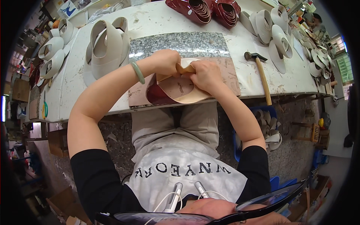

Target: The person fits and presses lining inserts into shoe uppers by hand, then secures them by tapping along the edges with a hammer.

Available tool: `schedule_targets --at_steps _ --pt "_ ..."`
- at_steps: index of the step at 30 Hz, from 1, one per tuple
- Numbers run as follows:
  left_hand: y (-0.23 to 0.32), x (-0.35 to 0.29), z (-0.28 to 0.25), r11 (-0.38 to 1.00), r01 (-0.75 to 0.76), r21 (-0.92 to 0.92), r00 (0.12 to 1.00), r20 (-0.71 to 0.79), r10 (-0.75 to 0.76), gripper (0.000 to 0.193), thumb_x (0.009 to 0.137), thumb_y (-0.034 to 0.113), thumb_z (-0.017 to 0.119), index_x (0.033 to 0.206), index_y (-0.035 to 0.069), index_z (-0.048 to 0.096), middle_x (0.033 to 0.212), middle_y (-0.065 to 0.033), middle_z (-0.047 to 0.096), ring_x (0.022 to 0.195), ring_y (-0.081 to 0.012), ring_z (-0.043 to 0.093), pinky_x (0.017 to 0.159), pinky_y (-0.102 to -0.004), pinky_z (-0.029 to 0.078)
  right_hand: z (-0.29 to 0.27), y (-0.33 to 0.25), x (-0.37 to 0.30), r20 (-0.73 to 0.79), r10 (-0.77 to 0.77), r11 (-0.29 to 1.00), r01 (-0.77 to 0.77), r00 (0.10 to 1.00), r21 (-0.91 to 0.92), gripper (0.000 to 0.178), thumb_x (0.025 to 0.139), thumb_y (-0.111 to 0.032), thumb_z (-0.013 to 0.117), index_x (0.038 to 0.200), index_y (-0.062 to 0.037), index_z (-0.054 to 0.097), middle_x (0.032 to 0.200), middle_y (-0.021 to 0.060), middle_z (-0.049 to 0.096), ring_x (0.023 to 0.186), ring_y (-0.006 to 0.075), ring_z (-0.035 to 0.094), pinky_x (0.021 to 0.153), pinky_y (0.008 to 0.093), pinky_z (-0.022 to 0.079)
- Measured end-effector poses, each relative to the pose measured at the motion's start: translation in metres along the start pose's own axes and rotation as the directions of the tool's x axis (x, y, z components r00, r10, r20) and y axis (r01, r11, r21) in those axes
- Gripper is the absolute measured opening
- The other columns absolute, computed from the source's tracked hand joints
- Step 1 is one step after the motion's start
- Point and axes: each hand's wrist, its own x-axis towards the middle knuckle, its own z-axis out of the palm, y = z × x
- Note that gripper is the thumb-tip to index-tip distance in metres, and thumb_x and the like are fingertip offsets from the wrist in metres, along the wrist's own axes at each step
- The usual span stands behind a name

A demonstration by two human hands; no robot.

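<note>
A shoe upper (156,91), glossy dark red outside with a beige lining, lies curved in a loop on a pinkish-brown board (139,98) at the table's near edge. My left hand (167,62), its wrist in a pale green bangle (137,72), is closed on the far part of the upper. Beside it my right hand (207,76) pinches the same lining, thumb pressed inward. Between the hands the beige edge is bunched and folded. The left fingertips are partly hidden behind the hand.
A grey mottled plate (180,44) lies beyond the board. To the right rests a hammer (261,77) with a wooden handle. Off-white shoe pieces (107,48) stand left and right, and stacked dark red uppers (198,12) at the back. Green-handled scissors (45,108) lie far left.
</note>
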Motion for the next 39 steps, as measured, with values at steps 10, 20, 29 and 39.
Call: schedule_targets --at_steps 10,20,29,39 --pt "-0.01 0.008 0.006 0.994 0.057 -0.098 0.998 -0.007 -0.058 0.027 0.074 0.029 0.07 0.085 0.004 0.072 0.083 -0.0172 0.069 0.079 -0.0337 0.066 0.073 -0.0387 0.052 -0.002 -0.01 0.013 0.108 0.055 0.984 -0.035 0.993 -0.176 0.024 0.08 -0.029 0.063 0.086 -0.0069 0.067 0.081 0.0124 0.068 0.08 0.0302 0.065 0.079 0.0439 0.044" --pt "-0.006 -0.001 0.002 0.982 0.131 0.135 0.991 -0.035 -0.127 0.051 0.074 0.054 0.07 0.087 0.005 0.07 0.084 -0.0154 0.068 0.083 -0.0331 0.066 0.071 -0.0405 0.052 -0.003 0.031 0.0 -0.34 -0.518 0.819 0.34 0.785 -0.463 0.029 0.084 -0.012 0.058 0.112 -0.0058 0.059 0.121 0.0125 0.057 0.121 0.0253 0.048 0.095 0.046 0.034" --pt "-0.037 -0.004 -0.001 0.972 0.116 -0.204 0.983 0.165 -0.083 0.04 0.073 0.038 0.078 0.089 0.002 0.067 0.08 -0.0159 0.067 0.077 -0.029 0.065 0.068 -0.0376 0.05 0.0 0.034 -0.006 0.196 -0.556 0.827 0.514 0.808 0.227 0.044 0.096 -0.025 0.048 0.135 -0.0032 0.047 0.139 0.0114 0.044 0.127 0.029 0.041 0.109 0.0401 0.031" --pt "-0.045 -0.036 -0.001 0.943 0.135 -0.306 0.99 0.092 -0.112 0.035 0.074 0.028 0.076 0.099 0.005 0.065 0.084 -0.0122 0.067 0.078 -0.0219 0.064 0.072 -0.0338 0.05 0.004 0.014 0.024 0.172 -0.631 0.773 0.631 0.757 0.058 0.038 0.092 -0.04 0.053 0.123 -0.0172 0.058 0.11 0.0054 0.051 0.1 0.0256 0.046 0.096 0.0355 0.039"
